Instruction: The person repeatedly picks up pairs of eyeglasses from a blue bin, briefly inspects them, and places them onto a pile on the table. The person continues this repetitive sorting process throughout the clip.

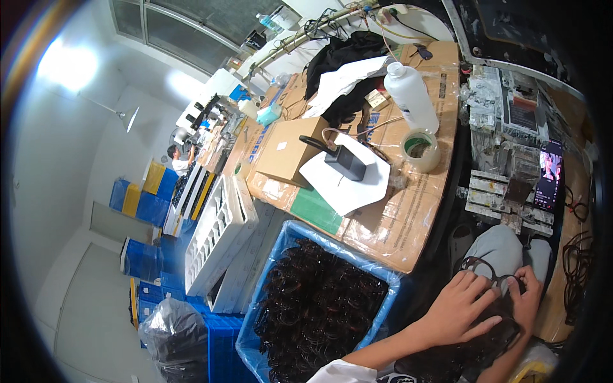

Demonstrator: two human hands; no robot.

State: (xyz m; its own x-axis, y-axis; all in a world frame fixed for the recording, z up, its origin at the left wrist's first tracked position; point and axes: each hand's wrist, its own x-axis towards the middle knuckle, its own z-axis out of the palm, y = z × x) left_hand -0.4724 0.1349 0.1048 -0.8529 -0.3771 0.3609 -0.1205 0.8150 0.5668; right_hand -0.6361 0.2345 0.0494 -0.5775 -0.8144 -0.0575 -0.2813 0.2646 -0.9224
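A dark eyeglass frame (480, 263) is above my lap at the lower right. My right hand (525, 295) pinches one side of it between thumb and fingers. My left hand (458, 307) lies beside the frame, palm down, with its fingers stretched out and its thumb apart; its fingertips are at the frame's near edge. Beneath my hands, more dark frames (469, 357) are heaped on my lap, partly hidden by my forearms. To the left, a blue plastic-lined crate (245, 343) holds a dense pile of dark brown eyeglass frames (319, 306).
The cardboard-covered table (408, 220) carries a white bottle (412, 96), a tape roll (421, 150), a black device (345, 163) on white paper and a cardboard box (287, 150). A lit phone (549, 173) leans at the right. A person (180, 163) sits far off.
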